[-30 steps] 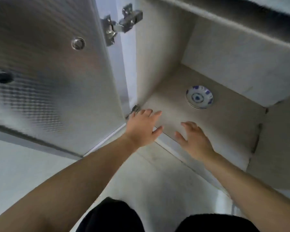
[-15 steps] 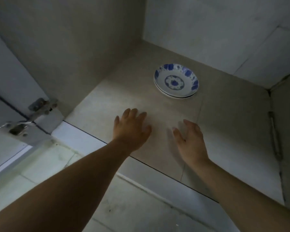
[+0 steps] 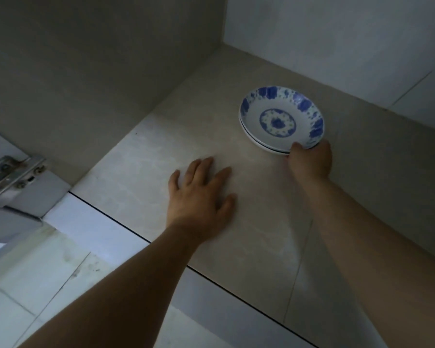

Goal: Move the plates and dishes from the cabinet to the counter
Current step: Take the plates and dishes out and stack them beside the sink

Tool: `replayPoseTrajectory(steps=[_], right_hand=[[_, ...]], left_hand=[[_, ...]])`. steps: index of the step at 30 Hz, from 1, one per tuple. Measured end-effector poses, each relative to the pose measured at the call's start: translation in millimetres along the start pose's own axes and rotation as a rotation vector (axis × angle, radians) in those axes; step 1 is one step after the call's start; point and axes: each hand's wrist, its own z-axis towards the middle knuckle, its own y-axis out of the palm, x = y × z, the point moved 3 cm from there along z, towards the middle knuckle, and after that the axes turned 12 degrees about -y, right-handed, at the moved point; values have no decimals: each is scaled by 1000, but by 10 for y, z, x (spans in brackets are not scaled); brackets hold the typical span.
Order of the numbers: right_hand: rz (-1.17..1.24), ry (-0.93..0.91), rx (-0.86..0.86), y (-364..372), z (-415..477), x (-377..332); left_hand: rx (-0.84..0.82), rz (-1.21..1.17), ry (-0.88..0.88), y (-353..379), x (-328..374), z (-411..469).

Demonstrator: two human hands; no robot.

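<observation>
Two small white dishes with blue flower patterns (image 3: 279,118) lie stacked on the beige cabinet floor (image 3: 211,151), near the back wall. My right hand (image 3: 310,160) grips the near rim of the stack, thumb on top of the upper dish and fingers under the edge. My left hand (image 3: 200,197) rests flat on the cabinet floor, fingers spread, to the left of the dishes and closer to the front edge.
The cabinet's left side wall (image 3: 98,59) and back wall (image 3: 337,41) close in the space. A metal door hinge (image 3: 13,177) sits at the front left corner. Pale tiled floor (image 3: 35,285) lies below the cabinet's front edge.
My right hand has reached forward from the cabinet floor and taken hold of the dishes' rim. The view has moved deeper into the cabinet. My left hand stays flat on the floor.
</observation>
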Motion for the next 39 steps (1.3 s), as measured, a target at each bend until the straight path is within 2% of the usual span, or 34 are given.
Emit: replayPoseTrajectory(steps=[4, 9, 14, 16, 19, 23, 28, 30, 33, 39], right_hand=[[-8, 40, -24, -59, -6, 56], [-6, -2, -95, -385, -341, 205], [-42, -72, -204, -762, -790, 399], [-51, -66, -249, -893, -996, 445], [-33, -9, -283, -1107, -1312, 442], [-58, -51, -337, -1425, -1690, 472], [-105, -96, -395, -1616, -1812, 600], [-188, -164, -393, -1596, -1718, 553], [-226, -118, -333, -1485, -1551, 457], [-231, -94, -208, -1354, -1589, 490]], left_hand=[[0, 2, 7, -17, 0, 5], [-20, 6, 5, -38, -3, -16], [-174, 122, 53, -13, -53, 66], [-187, 144, 111, -49, -122, 1], [-107, 101, 135, -126, -258, -278], [-137, 80, 92, -183, -266, -564], [-145, -123, 173, -340, 106, -689], [-186, -237, 170, -354, 328, -728], [-230, -338, 117, -307, 595, -731], [-197, -391, -41, -228, 745, -829]])
